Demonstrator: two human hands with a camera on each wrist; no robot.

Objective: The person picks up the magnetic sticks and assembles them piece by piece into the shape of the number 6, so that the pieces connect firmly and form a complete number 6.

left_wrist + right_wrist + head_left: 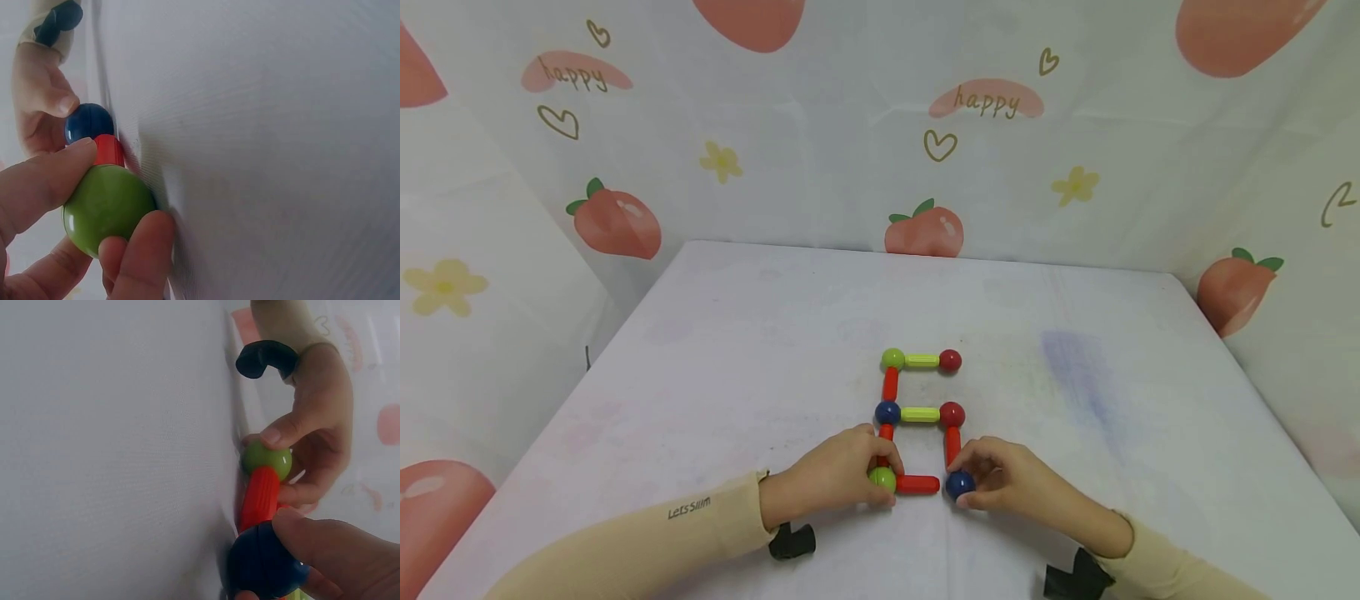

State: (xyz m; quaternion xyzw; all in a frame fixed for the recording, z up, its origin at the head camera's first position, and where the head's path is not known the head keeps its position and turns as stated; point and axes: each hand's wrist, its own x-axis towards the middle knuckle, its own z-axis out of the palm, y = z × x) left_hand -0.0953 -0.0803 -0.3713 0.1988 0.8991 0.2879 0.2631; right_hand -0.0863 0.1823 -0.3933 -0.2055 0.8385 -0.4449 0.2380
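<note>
On the table lies a figure of coloured balls and short rods. My left hand point(838, 468) pinches its near-left green ball point(107, 209) between thumb and fingers. From that ball a red rod point(919, 484) runs right, its free end a small gap short of the near-right blue ball point(960, 485). My right hand point(1018, 482) pinches this blue ball, which joins a red rod point(952, 446) leading up to a red ball point(952, 414). A yellow-green rod point(920, 414) links that red ball to another blue ball point(887, 412).
Farther up, a red rod point(891, 384) rises to a second green ball point(892, 359), then a yellow-green rod point(922, 361) reaches a red ball point(951, 360). A white cloth covers the table point(760, 333). Behind it hangs a fruit-print backdrop point(850, 167).
</note>
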